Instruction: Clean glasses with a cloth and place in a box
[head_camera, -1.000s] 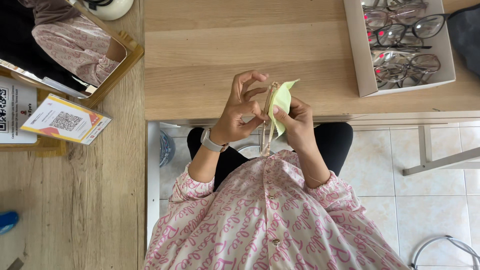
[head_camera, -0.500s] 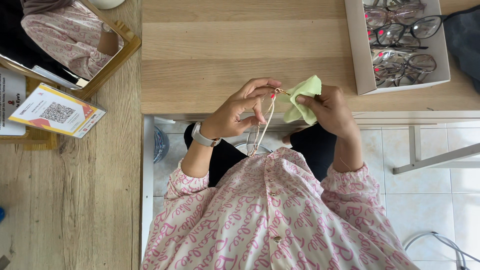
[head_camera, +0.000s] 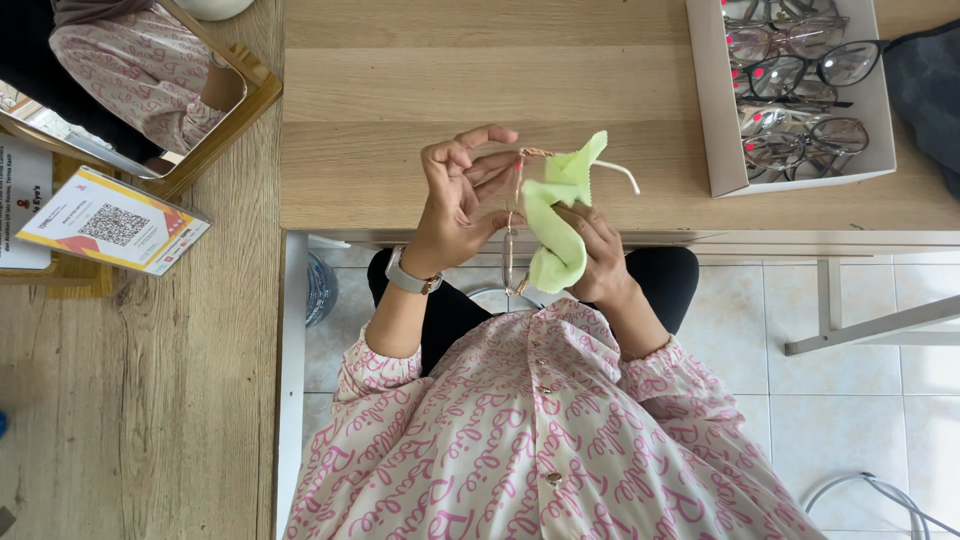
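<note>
Head view: spectacles (head_camera: 512, 235) are hanging edge-on between both hands, above the desk's front edge; long axis running toward the body
Left hand (head_camera: 458, 195): fingertips are pinching the frame from the left, other fingers spreading open
Right hand (head_camera: 597, 255): is closing on a green cloth (head_camera: 556, 215), pressing it against the lens from the right; equally near
Beyond: tray of glasses (head_camera: 712, 110) lying well apart on the desk (head_camera: 400, 90)

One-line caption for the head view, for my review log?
Left hand holds thin-framed glasses while right hand rubs them with a green cloth.
</note>
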